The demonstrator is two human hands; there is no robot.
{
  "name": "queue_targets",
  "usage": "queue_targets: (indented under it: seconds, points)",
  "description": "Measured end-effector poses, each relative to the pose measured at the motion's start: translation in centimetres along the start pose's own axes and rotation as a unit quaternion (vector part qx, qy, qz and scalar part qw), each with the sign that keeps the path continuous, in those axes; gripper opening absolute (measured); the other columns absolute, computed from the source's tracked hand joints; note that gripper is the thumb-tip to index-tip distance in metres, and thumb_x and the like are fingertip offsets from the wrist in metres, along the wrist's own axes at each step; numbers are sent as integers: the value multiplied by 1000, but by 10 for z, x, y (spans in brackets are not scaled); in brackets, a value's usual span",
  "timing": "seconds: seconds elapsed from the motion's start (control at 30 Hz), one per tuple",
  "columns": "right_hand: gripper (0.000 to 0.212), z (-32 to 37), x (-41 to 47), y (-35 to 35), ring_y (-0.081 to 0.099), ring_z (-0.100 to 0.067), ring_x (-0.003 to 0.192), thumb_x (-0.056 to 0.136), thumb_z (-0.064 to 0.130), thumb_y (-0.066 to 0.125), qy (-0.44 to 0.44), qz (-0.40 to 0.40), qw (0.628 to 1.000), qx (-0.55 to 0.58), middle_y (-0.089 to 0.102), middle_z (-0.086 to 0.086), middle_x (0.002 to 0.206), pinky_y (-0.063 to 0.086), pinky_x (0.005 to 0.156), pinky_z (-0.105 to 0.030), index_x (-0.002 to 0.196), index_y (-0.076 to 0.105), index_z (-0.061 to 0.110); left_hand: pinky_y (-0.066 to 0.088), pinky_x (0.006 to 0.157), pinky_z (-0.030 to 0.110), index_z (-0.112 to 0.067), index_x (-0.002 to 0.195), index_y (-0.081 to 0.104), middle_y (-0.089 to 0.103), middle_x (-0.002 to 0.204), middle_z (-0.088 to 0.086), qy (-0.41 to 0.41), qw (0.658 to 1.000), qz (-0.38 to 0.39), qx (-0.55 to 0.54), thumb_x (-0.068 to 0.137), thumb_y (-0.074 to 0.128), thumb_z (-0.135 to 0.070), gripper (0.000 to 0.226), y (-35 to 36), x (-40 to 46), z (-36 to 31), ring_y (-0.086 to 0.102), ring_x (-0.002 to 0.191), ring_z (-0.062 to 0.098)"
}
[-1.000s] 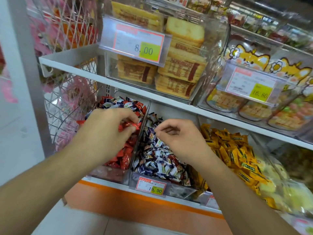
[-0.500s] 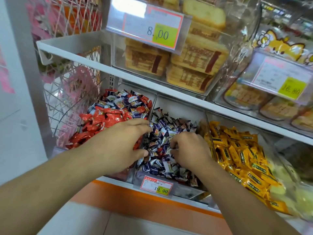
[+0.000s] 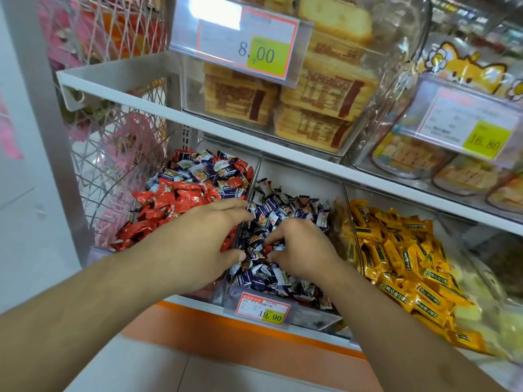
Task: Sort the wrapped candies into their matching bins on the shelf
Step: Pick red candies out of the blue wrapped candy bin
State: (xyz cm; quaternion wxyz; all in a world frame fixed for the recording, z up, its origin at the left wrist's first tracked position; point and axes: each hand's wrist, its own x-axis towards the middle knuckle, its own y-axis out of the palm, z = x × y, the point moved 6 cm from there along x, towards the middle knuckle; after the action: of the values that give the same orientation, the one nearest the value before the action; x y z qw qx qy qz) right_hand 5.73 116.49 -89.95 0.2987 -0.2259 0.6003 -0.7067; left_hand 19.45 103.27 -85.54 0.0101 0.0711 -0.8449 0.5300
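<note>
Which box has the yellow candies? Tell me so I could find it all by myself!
Look at the lower shelf, under the white shelf board holding the clear boxes of cakes. Three see-through bins sit in a row there; the yellow candy bin is the one on the right, beside the person's right hand. Its neighbours hold red and dark blue wrappers, but only this one is all golden yellow.

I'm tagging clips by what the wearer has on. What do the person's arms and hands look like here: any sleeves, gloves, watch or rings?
Both forearms are bare as far as the head view shows them, with no sleeve edge in frame. The left hand and the right hand wear no gloves, and no watch, bracelet or ring is visible on either wrist or on the fingers that show.
</note>
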Motion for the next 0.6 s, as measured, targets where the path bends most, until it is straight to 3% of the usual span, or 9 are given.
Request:
queue_targets:
  seconds: [0.07,0.2,0.4,0.53,0.6]
  points:
    - [19,3,1,1,64,-13,91,83,32,84,-12,-19,1000,-16,70,15,96,49,79,-26,101,81,38,22,121,27,-42,154,36,15,163,-29,-1,1000,-1,-3,95,68,-43,67,0,0,0,24,151,4]
    - [10,4,2,3,56,-6,78,86,28,81,-28,-53,998,-4,58,20,76,51,79,-26,90,82,36,23,121,27,-42,153,38,18,163,-29,3,1000,-5,-1,94,69,-43,66,-1,0,-1,25,150,4]
    - [3,-9,-4,-8,59,-8,86,88,31,82,-14,-74,996,52,60,17,90,55,83,-36,86,80,32,19,116,19,-41,153,38,18,162,-29,-1,1000,-6,4,95,68,-43,65,-2,0,-2,25,148,2]
    - [11,-20,-18,-31,64,-7,80,91,31,79,46,-92,986,130,68,13,87,53,67,-24,81,75,31,20,116,19,-41,152,40,19,162,-27,2,1000,-15,-3,95,68,-42,63,-4,-1,-4,26,148,3]
    - [13,-18,-25,-43,66,-5,75,92,31,79,54,-101,977,177,71,11,79,55,67,-24,80,74,31,23,117,22,-41,150,42,24,161,-26,5,1000,-28,-9,95,68,-43,61,-7,-2,-6,29,147,3]
